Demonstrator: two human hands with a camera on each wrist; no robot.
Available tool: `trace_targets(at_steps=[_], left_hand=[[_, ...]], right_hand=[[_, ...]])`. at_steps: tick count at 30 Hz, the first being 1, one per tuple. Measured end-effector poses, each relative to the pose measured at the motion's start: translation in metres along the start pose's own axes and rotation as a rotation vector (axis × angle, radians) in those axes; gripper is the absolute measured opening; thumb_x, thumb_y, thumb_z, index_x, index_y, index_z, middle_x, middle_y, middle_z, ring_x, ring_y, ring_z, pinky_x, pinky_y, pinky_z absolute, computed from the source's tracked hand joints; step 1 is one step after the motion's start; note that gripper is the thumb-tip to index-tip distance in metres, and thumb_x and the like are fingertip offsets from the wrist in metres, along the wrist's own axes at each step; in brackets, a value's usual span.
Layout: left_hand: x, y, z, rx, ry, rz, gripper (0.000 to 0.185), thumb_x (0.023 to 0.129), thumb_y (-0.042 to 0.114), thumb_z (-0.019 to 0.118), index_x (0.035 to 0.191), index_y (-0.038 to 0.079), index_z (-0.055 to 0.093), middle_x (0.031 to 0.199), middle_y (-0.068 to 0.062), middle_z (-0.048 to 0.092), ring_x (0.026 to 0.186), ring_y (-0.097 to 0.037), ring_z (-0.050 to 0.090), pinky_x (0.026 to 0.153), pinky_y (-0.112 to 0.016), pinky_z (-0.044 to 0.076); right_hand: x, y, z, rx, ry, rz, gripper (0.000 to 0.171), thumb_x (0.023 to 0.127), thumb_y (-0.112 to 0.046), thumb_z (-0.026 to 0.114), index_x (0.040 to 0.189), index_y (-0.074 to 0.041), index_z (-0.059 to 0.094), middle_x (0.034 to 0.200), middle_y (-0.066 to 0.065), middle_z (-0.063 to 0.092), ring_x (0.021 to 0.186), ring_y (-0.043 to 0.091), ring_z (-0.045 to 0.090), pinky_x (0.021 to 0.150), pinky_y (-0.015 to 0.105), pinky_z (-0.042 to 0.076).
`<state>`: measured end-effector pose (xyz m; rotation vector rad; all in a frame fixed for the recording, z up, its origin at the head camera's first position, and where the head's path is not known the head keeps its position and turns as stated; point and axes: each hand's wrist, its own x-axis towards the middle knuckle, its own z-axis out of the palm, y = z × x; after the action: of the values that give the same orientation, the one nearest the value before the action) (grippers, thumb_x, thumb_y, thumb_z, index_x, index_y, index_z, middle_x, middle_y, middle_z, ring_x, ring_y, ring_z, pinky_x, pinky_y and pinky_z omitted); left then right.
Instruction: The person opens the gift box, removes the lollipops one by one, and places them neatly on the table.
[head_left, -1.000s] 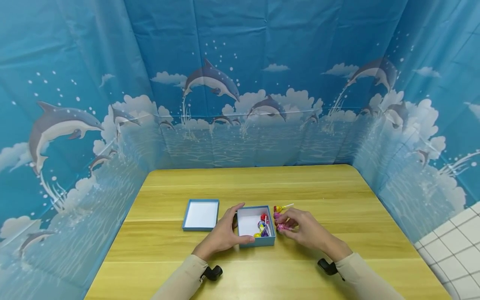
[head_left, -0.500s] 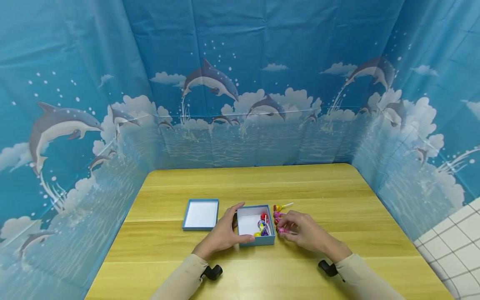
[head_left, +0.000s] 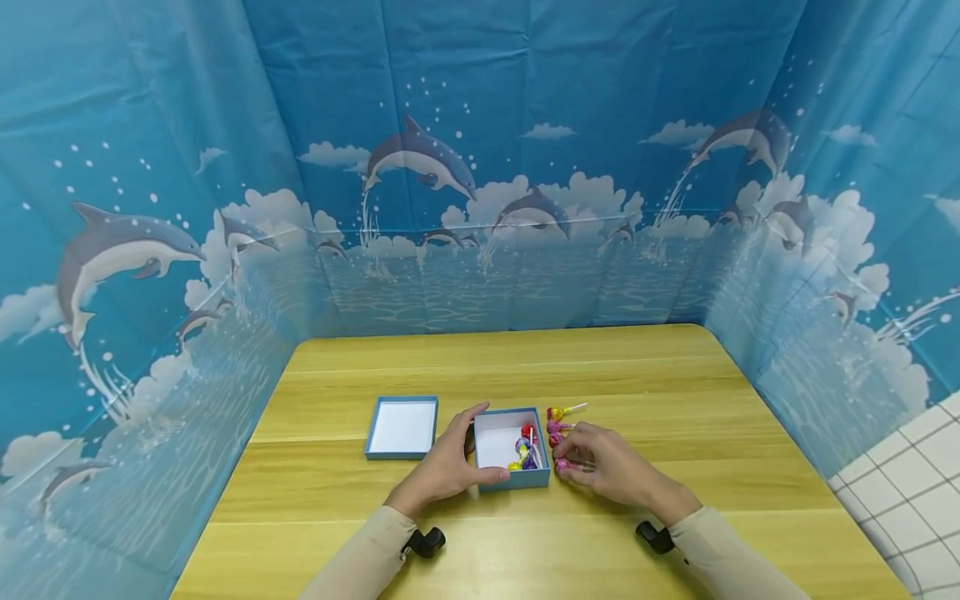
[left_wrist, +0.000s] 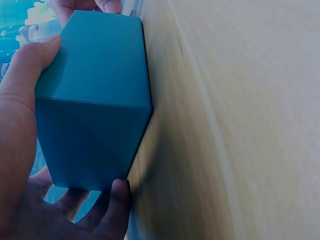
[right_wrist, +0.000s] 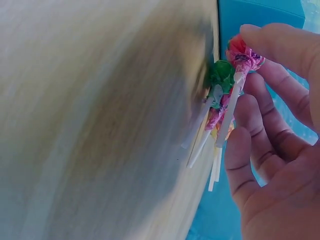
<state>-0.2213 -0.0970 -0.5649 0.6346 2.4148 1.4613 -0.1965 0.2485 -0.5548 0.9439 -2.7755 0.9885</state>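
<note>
My left hand [head_left: 450,467] grips an open blue box [head_left: 517,480], thumb on the near side and fingers around the left side. Inside the white interior, several wrapped lollipops [head_left: 527,450] lie along the right. Just right of the box, my right hand [head_left: 611,462] pinches a pink-wrapped lollipop [right_wrist: 243,56] between thumb and index finger, its white stick pointing back toward the palm. Beneath it in the right wrist view sits a green-wrapped lollipop [right_wrist: 221,75]. Farther back on the table lie a pink lollipop [head_left: 555,427] and a red-and-yellow lollipop [head_left: 557,413].
A shallow blue lid [head_left: 402,428] with a white inside lies left of the box. Everything stands on a yellow wood-grain table [head_left: 487,542]. Dolphin-print curtains [head_left: 480,275] hang around the table's back and sides.
My right fingers have shifted slightly toward me with the pink lollipop, showing more of the lollipops behind. The left hand and box stay in place.
</note>
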Motion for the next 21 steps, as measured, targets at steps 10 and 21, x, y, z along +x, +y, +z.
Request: trace_targets(at_steps=[10, 21], left_hand=[[-0.0002, -0.0006, -0.0008, 0.005, 0.001, 0.004, 0.119, 0.096, 0.047, 0.099, 0.187, 0.022, 0.026, 0.184, -0.022, 0.039, 0.155, -0.034, 0.060, 0.130, -0.056, 0.052], [-0.0013, 0.0008, -0.0008, 0.004, 0.003, 0.011, 0.120, 0.095, 0.047, 0.099, 0.187, 0.019, 0.027, 0.181, -0.022, 0.040, 0.151, -0.033, 0.061, 0.129, -0.056, 0.053]], right_hand=[[0.0005, 0.0014, 0.0040, -0.012, 0.000, -0.030, 0.019, 0.099, -0.010, 0.094, 0.113, -0.017, 0.082, 0.103, -0.007, 0.074, 0.089, 0.006, 0.065, 0.077, 0.025, 0.058], [0.0001, 0.0046, 0.0064, -0.015, -0.008, -0.018, 0.019, 0.101, -0.012, 0.093, 0.115, -0.018, 0.083, 0.107, -0.006, 0.074, 0.086, 0.006, 0.062, 0.076, 0.025, 0.056]])
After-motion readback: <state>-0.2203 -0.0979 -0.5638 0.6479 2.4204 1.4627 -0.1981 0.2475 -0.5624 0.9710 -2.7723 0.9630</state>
